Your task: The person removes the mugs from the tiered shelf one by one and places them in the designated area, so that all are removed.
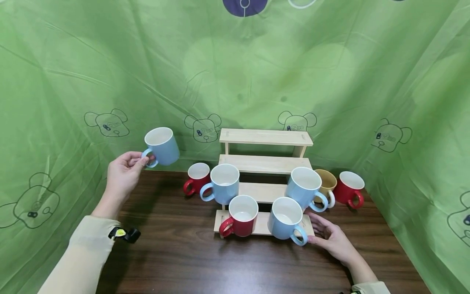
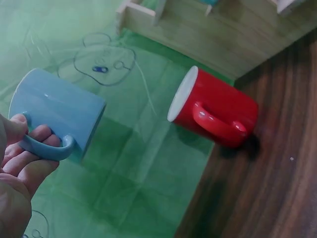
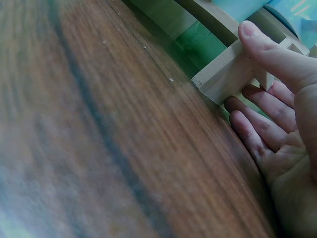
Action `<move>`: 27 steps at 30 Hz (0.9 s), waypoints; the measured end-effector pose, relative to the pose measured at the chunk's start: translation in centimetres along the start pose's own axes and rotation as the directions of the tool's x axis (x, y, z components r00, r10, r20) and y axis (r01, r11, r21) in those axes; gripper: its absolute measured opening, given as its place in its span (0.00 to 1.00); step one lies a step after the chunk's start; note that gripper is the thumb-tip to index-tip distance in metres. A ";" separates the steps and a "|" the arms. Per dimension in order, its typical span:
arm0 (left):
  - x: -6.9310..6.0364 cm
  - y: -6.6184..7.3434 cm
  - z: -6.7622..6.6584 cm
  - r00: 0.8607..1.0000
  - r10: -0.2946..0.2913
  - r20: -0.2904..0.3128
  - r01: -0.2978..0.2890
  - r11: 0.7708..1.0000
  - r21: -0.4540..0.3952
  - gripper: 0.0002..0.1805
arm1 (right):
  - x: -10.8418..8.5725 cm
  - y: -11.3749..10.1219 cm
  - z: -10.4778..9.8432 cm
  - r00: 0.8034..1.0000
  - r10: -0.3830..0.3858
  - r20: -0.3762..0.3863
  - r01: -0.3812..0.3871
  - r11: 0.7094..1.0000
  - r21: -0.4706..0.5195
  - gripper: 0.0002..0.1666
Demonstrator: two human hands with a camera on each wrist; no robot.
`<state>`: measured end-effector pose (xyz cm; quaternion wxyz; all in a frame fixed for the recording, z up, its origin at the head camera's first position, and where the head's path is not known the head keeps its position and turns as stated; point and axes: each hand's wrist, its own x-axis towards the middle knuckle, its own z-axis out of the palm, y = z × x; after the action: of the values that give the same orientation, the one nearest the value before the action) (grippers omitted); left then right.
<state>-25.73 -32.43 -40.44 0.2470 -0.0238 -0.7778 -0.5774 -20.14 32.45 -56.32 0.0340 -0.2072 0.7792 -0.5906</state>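
Note:
My left hand (image 1: 125, 173) holds a light blue mug (image 1: 165, 149) by its handle, raised in the air left of a stepped wooden rack (image 1: 266, 136). The left wrist view shows the thumb and fingers pinching that handle. My right hand (image 1: 332, 241) grips the right end of the rack's bottom step, thumb at the front edge and fingers at the side. A red mug (image 1: 244, 228) and a blue mug (image 1: 282, 226) stand on the bottom step. Above them, one blue mug (image 1: 224, 190) is at the left and another blue mug (image 1: 301, 192) at the right.
A red mug (image 1: 198, 181) stands on the dark wooden table (image 1: 172, 245), left of the rack. Right of it are a yellow mug (image 1: 327, 183) with a white handle and another red mug (image 1: 345, 192). A green cloth (image 1: 154, 73) with bear drawings surrounds the table.

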 end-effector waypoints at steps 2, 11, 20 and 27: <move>-0.1 -0.7 0.0 1.000 -0.004 -0.009 0.004 0.999 0.037 0.14 | 0.0 0.1 0.0 1.000 -0.005 0.004 0.005 1.000 -0.005 0.43; -0.5 -2.9 0.6 0.996 -0.056 -0.068 0.063 0.993 0.097 0.15 | 0.0 0.5 -0.3 1.000 0.011 0.005 -0.010 1.000 -0.017 0.44; -1.4 -4.4 1.6 0.992 -0.076 -0.100 0.090 0.986 0.140 0.15 | 0.0 0.5 -0.3 1.000 0.002 0.013 -0.002 1.000 0.007 0.43; -2.0 -6.2 2.1 0.989 -0.079 -0.127 0.099 0.982 0.162 0.15 | 0.1 0.5 -0.2 1.000 -0.024 0.015 0.024 1.000 0.018 0.42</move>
<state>-26.74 -32.10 -47.19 0.2684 0.0666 -0.8078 -0.5206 -20.43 32.73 -56.75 0.0349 -0.2207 0.7712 -0.5961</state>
